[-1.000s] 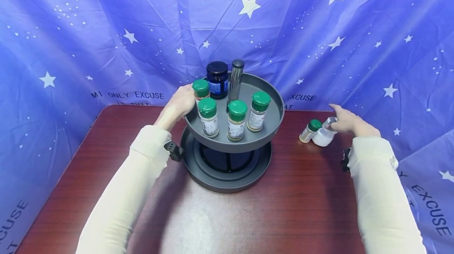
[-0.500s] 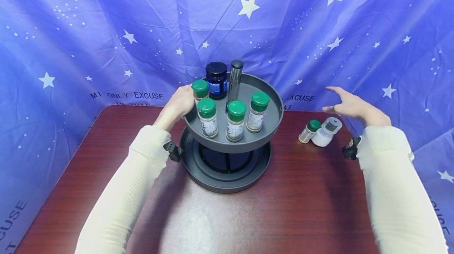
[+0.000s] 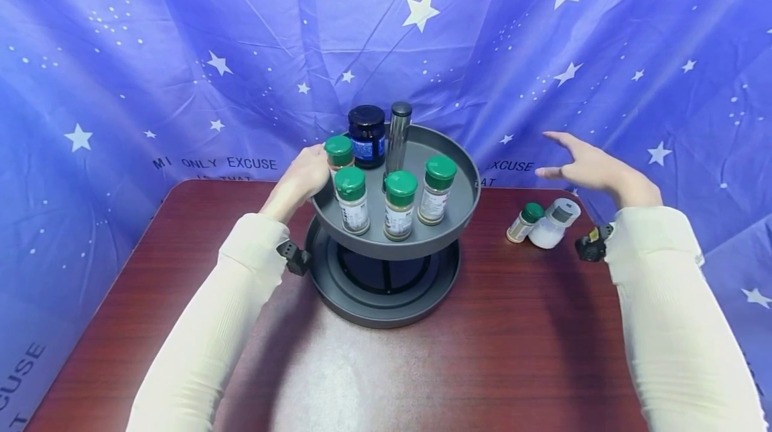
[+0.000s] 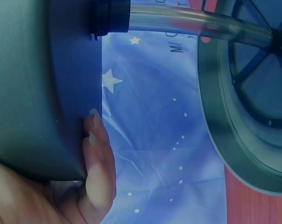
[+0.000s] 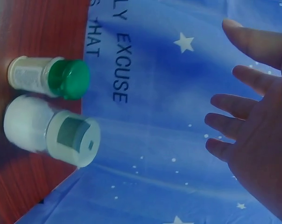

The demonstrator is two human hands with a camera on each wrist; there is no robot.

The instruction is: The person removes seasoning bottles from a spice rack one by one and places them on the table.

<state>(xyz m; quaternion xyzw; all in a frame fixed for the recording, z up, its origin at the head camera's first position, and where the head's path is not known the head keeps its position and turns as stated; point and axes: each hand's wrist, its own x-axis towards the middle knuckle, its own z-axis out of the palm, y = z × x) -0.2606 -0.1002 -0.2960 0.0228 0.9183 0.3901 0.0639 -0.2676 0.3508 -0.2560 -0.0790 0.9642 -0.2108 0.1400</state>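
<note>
My left hand (image 3: 306,173) grips the left rim of the upper tray (image 3: 440,145) of a two-tier grey turntable rack. In the left wrist view its fingers (image 4: 98,179) curl under the tray's edge. On that tier stand several green-capped spice jars (image 3: 398,214), the leftmost close by the left hand, and a dark jar (image 3: 367,140) with a blue label. My right hand (image 3: 594,164) hovers, fingers spread and holding nothing, above a green-capped spice jar (image 3: 524,223) and a clear-lidded shaker of white contents (image 3: 551,228), which stand side by side on the table.
The lower tray (image 3: 386,319) of the rack rests on the red-brown wooden table (image 3: 494,351). A metal post (image 3: 398,144) rises through the upper tray. Behind the table hangs a blue star-patterned cloth (image 3: 253,110).
My right hand has lifted off the shaker's lid, moving up and then slightly left with spread fingers. The left hand stays on the tray rim; the jars have not moved.
</note>
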